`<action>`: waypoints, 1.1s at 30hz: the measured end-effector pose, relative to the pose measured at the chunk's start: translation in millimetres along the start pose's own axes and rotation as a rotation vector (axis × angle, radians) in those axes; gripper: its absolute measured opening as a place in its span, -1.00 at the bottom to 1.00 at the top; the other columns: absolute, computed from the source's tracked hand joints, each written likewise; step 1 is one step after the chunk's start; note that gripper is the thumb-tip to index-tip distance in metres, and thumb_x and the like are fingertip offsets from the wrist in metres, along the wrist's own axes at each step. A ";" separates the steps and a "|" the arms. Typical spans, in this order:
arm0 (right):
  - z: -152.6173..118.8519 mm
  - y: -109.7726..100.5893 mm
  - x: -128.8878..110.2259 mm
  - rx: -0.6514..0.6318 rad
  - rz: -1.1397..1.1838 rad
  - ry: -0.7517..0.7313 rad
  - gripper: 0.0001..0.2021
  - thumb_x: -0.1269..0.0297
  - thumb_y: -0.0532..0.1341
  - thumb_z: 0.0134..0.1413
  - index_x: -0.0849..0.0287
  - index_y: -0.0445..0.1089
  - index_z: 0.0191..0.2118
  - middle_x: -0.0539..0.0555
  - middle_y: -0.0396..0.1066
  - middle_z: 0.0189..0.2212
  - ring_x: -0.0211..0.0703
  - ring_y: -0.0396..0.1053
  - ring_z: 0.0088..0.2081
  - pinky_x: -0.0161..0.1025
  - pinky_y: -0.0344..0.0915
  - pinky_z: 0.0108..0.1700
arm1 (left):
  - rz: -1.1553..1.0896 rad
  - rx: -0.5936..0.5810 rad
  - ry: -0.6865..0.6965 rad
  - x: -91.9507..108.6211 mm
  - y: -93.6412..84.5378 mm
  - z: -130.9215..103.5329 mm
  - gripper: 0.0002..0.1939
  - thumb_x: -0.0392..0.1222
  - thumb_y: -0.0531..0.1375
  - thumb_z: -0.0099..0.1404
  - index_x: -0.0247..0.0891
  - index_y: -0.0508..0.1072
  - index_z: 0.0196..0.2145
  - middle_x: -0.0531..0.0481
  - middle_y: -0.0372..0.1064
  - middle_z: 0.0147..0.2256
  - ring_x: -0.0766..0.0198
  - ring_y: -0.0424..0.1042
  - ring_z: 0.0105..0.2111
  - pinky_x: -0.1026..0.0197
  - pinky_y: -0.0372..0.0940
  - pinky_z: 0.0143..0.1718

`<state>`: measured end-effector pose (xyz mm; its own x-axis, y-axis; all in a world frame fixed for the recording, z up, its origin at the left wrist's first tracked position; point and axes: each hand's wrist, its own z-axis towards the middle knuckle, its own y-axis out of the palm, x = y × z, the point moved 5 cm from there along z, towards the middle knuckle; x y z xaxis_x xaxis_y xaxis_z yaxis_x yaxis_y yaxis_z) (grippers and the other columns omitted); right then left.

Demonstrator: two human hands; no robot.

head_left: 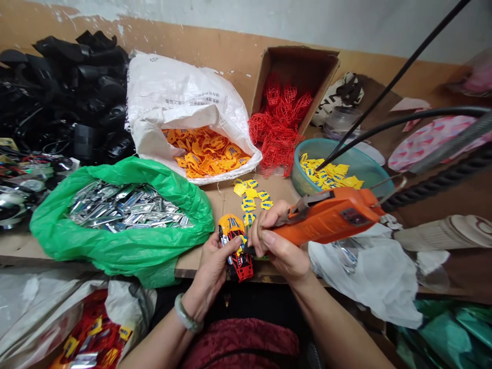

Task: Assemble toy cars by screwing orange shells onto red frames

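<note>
Orange plastic forms the casing of the power screwdriver (330, 215), which the right hand (284, 251) grips near its front end, fingers wrapped closely around it. The left hand (215, 259), with a pale bracelet (186, 313) at the wrist, holds a small toy car (237, 256) between thumb and fingers. The toy car, orange-yellow at its far end and red-framed at its near end, lies at the front edge of the workbench (223, 199), between the two hands. The screwdriver's dark tip points at its right side; the fingers partly hide the meeting point, so contact cannot be told.

Just beyond the car, yellow pieces with blue markings (251, 192) lie loose on the bench. Left: a green plastic bag (154, 256) of silvery parts (126, 205); behind it, a heap of black parts (73, 92). Centre rear: a white sack (184, 84), its mouth open on orange pieces (207, 148), beside a tilted cardboard box (303, 61) with red lattice-like parts (280, 123) spilling out. Right: a blue-green bowl (302, 179) containing further yellow pieces (330, 175), with a black cable (404, 73) passing across it.
</note>
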<state>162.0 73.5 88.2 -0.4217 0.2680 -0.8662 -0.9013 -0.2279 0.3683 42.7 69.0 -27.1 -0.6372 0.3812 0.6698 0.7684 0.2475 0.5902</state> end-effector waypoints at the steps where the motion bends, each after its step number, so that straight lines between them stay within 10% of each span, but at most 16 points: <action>1: -0.4 -0.3 1.2 -0.001 -0.004 0.002 -0.83 0.23 0.32 0.17 0.05 0.29 -0.24 -0.18 0.24 -0.57 -0.33 0.25 -0.63 -0.26 0.27 -0.47 | 0.003 -0.005 0.001 -0.4 0.0 0.1 -0.42 -0.17 0.58 -0.20 -0.38 0.53 -0.21 -0.06 0.60 -0.39 0.28 0.51 -0.48 0.23 0.45 -0.36; 13: 15.0 -30.7 -17.8 0.261 -0.139 -0.079 -0.80 0.24 0.32 0.07 0.10 0.36 -0.19 -0.17 0.26 -0.63 -0.28 0.25 -0.63 -0.23 0.32 -0.45 | 0.047 -0.033 0.010 6.8 -6.2 -12.5 -0.45 -0.20 0.56 -0.11 -0.32 0.48 -0.17 -0.03 0.58 -0.37 0.26 0.51 -0.45 0.20 0.47 -0.36; 17: 10.2 -55.0 -26.4 0.460 -0.575 -0.154 -0.55 0.25 0.39 0.03 0.08 0.36 0.06 0.07 0.45 -0.11 -0.07 0.47 -0.14 -0.07 0.41 -0.06 | 0.008 -0.056 -0.004 11.3 -10.8 -22.6 -0.46 -0.16 0.55 -0.05 -0.31 0.49 -0.13 -0.07 0.59 -0.30 0.24 0.53 -0.41 0.19 0.47 -0.33; 20: -13.5 -53.1 -29.1 0.574 -0.747 -0.325 -0.32 0.28 0.36 0.07 0.03 0.16 0.30 0.19 0.27 0.18 0.09 0.26 0.23 0.12 0.23 0.24 | -0.023 -0.042 -0.016 13.0 -15.3 -30.0 -0.54 -0.09 0.48 0.09 -0.28 0.51 -0.10 -0.08 0.58 -0.25 0.23 0.53 -0.36 0.23 0.46 -0.32; 26: -58.9 6.4 28.6 0.002 -0.942 0.015 -0.48 0.27 0.30 0.11 0.09 0.32 0.22 0.25 0.30 0.17 0.18 0.31 0.20 0.13 0.29 0.25 | -0.099 0.049 0.030 17.2 -21.0 -38.8 -0.63 -0.04 0.46 0.09 -0.24 0.60 -0.17 -0.08 0.60 -0.15 0.12 0.52 -0.08 0.19 0.42 -0.05; 33: -69.3 29.8 57.3 -0.085 -0.839 0.164 -0.34 0.38 0.28 0.08 0.06 0.19 0.31 0.23 0.22 0.27 0.17 0.19 0.31 0.14 0.17 0.35 | -0.013 -0.011 0.051 29.0 -23.9 -52.1 -0.65 -0.04 0.47 0.07 -0.25 0.62 -0.21 -0.05 0.58 -0.27 0.19 0.53 -0.28 0.18 0.44 -0.16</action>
<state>117.9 17.2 26.2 0.4066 0.2426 -0.8808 -0.8953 -0.0860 -0.4370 2.8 27.8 1.7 -0.6498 0.3323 0.6837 0.7593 0.2427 0.6037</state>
